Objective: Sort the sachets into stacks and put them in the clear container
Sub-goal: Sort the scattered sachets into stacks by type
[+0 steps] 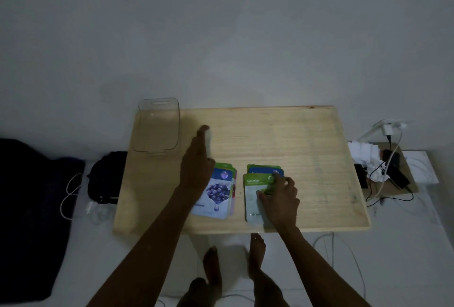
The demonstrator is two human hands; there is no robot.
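Two bare feet [255, 255] nearest, on the white floor [393, 269] below the counter's near edge.

One wooden counter [307, 159], pale, with a raised rim.

Two sachet stacks near the counter's front edge, side by side, apart. Right stack [255, 183]: cucumber sachet on top, green and white; a blue sachet and a green one showing behind it; exact count not readable. Left stack [218, 193]: blueberry sachet on top, blue and white; green and pink edges fanned beneath; exact count not readable.

Right hand [280, 201]: laid flat on the cucumber sachet, fingers spread, thumb at its left side; grip open, pressing rather than clasping.

Left hand [200, 159]: raised above the left stack's far-left corner, extended toward the container, blurred; grip and any contents cannot be told.

One clear container [158, 126]: far left corner of the counter, no sachets inside, well apart from both stacks.

Beyond the right edge: cables and chargers [390, 166], crumpled white paper [363, 151]. Left of counter: one dark bag [106, 178].
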